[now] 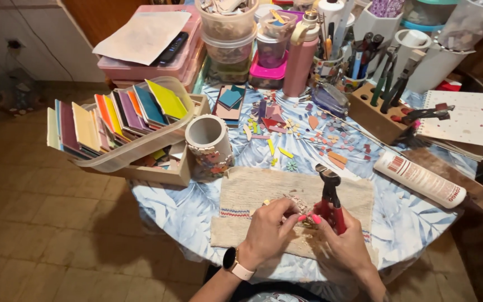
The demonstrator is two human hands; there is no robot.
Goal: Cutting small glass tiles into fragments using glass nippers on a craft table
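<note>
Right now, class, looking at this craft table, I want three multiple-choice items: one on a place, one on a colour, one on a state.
1. Where does the white tube lie?
A. To the right of the beige cloth
B. Inside the clear tray of tiles
C. On the floor

2. What colour are the handles of the nippers?
A. Blue
B. Red
C. Green

3. How do the nippers stand?
A. Lying untouched on the cloth
B. Stored in the wooden tool block
C. Gripped in the right hand

Answers: 1 A, the tube rests on the tabletop beyond the cloth's right edge. 2 B, red grips show above the fingers. 3 C, the right hand wraps the handles while the left hand pinches a small piece beside them.
</note>
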